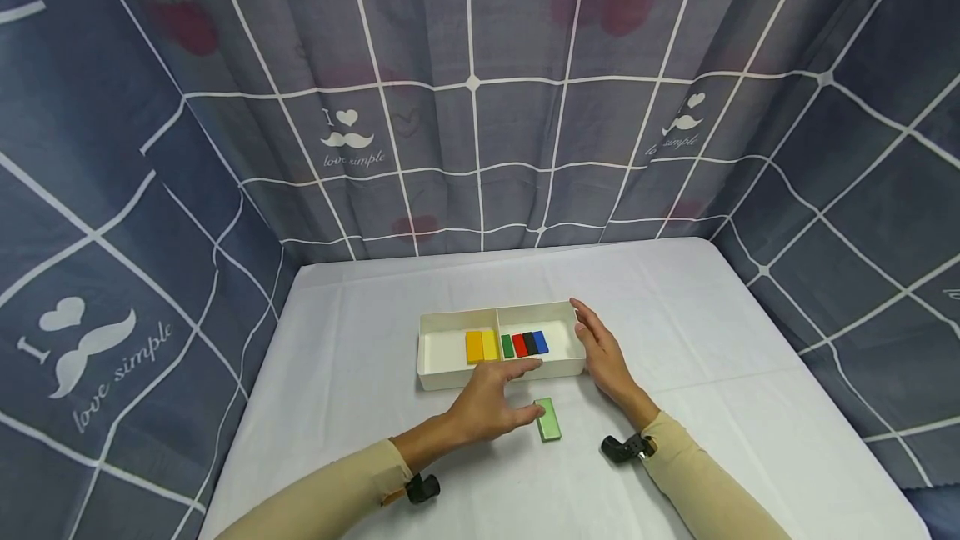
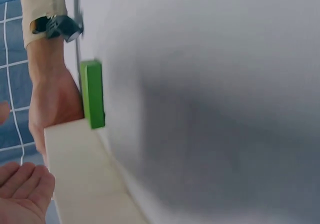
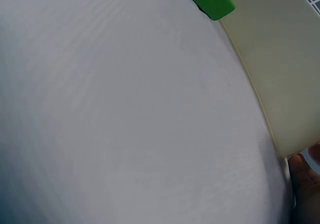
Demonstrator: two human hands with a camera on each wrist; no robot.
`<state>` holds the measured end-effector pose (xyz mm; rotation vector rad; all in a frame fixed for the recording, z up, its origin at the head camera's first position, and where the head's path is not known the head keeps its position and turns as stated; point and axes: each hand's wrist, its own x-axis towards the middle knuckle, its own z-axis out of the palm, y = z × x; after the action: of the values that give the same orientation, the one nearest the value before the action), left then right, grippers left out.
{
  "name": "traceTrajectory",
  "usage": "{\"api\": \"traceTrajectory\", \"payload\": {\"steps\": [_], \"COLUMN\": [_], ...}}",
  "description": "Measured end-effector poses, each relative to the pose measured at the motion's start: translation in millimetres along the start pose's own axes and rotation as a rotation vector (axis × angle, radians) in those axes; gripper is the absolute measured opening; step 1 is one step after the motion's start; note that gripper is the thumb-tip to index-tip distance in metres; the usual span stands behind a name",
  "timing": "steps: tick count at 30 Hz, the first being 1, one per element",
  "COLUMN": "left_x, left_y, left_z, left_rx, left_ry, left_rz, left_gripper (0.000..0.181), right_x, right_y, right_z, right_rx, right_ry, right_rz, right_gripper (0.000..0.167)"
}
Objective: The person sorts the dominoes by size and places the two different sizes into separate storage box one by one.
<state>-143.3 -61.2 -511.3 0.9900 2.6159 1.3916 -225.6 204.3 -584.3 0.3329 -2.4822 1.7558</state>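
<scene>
A white two-compartment box (image 1: pixel 457 378) sits on the table. Its left compartment holds two yellow blocks (image 1: pixel 482 347); its right holds a dark green block (image 1: pixel 507 347), a red block (image 1: pixel 520 346), a black block (image 1: pixel 530 343) and a blue block (image 1: pixel 541 342). In front of the box lies a light green block (image 1: pixel 550 422), also seen in the left wrist view. My left hand (image 1: pixel 487 407) hovers with fingers spread, fingertips by the box's front wall and thumb near the light green block; contact is unclear. My right hand (image 1: pixel 609 361) rests with extended fingers along the box's right end.
A white cloth covers the table (image 1: pixel 360 332). Dark checked curtains (image 1: pixel 420 132) hang behind it and at both sides. Black wrist-worn devices (image 1: pixel 624 447) sit at both cuffs.
</scene>
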Motion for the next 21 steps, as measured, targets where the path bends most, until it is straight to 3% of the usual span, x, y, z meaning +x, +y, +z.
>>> {"api": "traceTrajectory", "payload": {"steps": [9, 21], "left_x": [-6.7, -14.2], "left_y": [-2.6, -9.7], "left_z": [20.0, 43.4], "left_rx": [0.033, 0.098], "left_ry": [0.008, 0.037], "left_rz": [-0.002, -0.062], "left_gripper": [0.067, 0.066], "right_x": [-1.2, -2.3], "right_y": [-3, -3], "right_z": [1, 0], "right_rx": [-0.011, 0.013], "right_ry": [0.012, 0.01], "right_rz": [-0.005, -0.015], "right_gripper": [0.05, 0.05]}}
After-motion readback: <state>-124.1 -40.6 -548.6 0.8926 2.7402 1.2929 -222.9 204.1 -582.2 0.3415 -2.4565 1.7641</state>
